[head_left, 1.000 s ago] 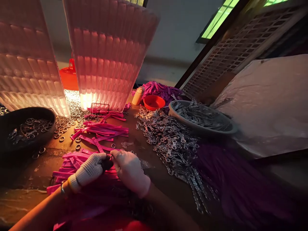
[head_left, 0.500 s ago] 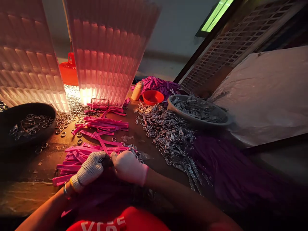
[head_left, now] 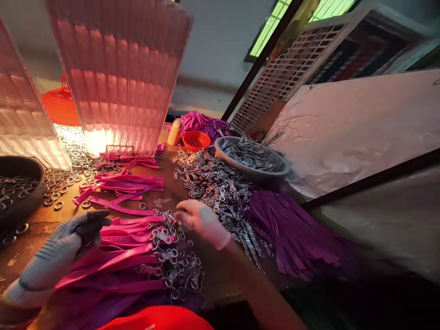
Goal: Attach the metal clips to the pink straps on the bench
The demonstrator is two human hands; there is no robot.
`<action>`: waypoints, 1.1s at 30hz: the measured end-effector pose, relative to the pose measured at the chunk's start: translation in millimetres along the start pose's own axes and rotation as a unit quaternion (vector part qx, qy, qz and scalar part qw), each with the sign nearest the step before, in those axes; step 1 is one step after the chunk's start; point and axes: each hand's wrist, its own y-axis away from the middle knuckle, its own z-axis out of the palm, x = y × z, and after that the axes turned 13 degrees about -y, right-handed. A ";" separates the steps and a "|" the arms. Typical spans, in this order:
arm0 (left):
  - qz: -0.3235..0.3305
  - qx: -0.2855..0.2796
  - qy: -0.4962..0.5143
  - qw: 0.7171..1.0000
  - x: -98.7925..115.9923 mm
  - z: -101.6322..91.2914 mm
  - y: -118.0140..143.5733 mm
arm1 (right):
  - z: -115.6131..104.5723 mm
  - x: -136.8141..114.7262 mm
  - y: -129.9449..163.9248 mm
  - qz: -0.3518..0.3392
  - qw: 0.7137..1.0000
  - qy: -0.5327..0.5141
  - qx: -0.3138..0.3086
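Note:
My left hand [head_left: 65,252], in a dotted white glove with dark fingertips, is open over the left ends of a row of pink straps [head_left: 127,259]. I see nothing between its fingers. Metal rings and clips [head_left: 182,266] hang at the right ends of these straps. Just right of the topmost ring ends is my right hand [head_left: 202,222], gloved in white, its fingers loosely bent and apart, with nothing visible in them. A pile of metal clips [head_left: 220,183] lies beyond it.
Behind stand a grey bowl of metal clips [head_left: 275,172], a red bowl [head_left: 196,141] and a bottle [head_left: 174,132]. Purple straps [head_left: 292,238] lie at right. Loose rings [head_left: 58,188] and a dark basin [head_left: 39,192] are at left, near translucent ribbed panels [head_left: 120,82] and a red lamp [head_left: 62,106].
My hands, pressed together over the straps before, have parted: the left moved left and down, the right moved right. The view has turned rightward, and the straps' metal ends now show.

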 end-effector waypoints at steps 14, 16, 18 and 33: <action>-0.114 -0.173 0.281 0.937 -9.2 73.1 0.2 | 26.9 117.6 -60.1 0.133 0.987 0.077 0.052; -0.088 -0.167 0.253 0.949 -11.7 73.8 4.4 | 25.3 102.3 -56.4 0.117 0.990 0.046 0.063; -0.050 -0.164 0.227 0.959 -15.4 74.3 7.9 | 25.0 73.2 -47.8 0.085 0.994 0.009 0.062; 0.085 -0.162 0.198 0.963 -33.1 68.1 20.7 | 49.9 -133.3 -10.5 0.027 0.855 -0.515 -0.050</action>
